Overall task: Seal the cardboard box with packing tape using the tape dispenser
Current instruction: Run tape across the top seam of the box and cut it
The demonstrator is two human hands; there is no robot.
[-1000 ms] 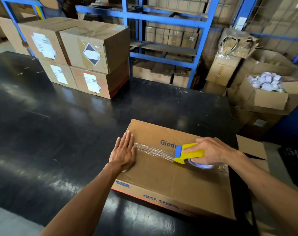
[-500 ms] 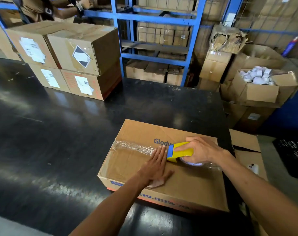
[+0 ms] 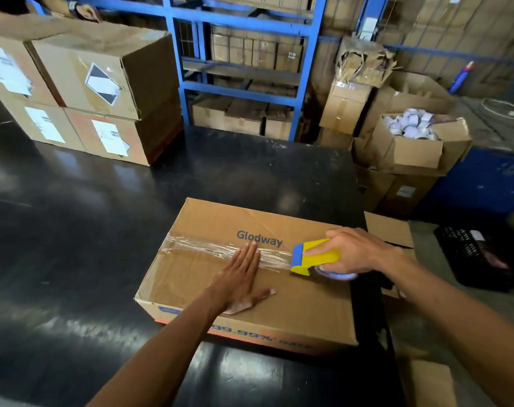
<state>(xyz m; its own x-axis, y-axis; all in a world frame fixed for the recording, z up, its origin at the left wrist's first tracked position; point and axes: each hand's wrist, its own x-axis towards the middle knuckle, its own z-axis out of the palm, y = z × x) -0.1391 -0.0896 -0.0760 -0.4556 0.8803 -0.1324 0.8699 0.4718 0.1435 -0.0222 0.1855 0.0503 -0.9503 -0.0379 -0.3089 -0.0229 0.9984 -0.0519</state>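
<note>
The cardboard box (image 3: 279, 298) lies flat near the front right corner of the black table (image 3: 73, 230), flaps closed, with the word "Glodway" printed in blue on its top and orange and blue print along its near side. The left hand (image 3: 241, 280) is open and pressed palm-down on the box top, fingers together and extended, thumb spread to the right; the fingertips rest on the tape (image 3: 217, 249). That clear, wrinkled strip runs across the top from the left edge towards the right, along the centre seam. At its right end sits the tape dispenser (image 3: 311, 257), yellow with a blue front edge, its blue-rimmed roll lying against the cardboard. The right hand (image 3: 358, 251) is closed around the dispenser's handle from above, holding it down on the box.

Just right of the box, past the table edge, a loose brown flap (image 3: 387, 230) shows. Farther back on the table's left side stand stacked boxes (image 3: 97, 92) bearing white labels. Behind the table is blue shelving (image 3: 302, 69) holding more cartons. To the right, an open box (image 3: 414, 151) contains white rolls (image 3: 408, 124).
</note>
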